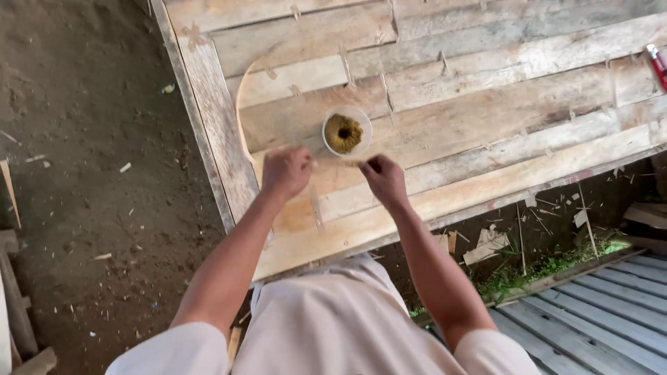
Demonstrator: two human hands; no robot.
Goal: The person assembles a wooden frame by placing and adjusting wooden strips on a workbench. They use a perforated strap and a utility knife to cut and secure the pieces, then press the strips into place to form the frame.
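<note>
While both fists rest clenched on the plank worktop, left hand and right hand pinch a thin stick; a cup of yellowish powder stands just beyond them.

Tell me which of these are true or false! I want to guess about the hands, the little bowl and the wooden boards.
1. A small round bowl with yellow-brown powder sits on the wooden boards. True.
2. The left hand is up in the air, far from the boards. False: it rests low on the boards, just left of the bowl.
3. The right hand is close to the bowl, just below it. True.
4. The bowl is filled with water. False: it holds a dry-looking, yellow-brown powder.
5. A red thing lies at the right edge of the boards. True.
6. The ground left of the boards is green grass. False: it is bare brown dirt.
</note>
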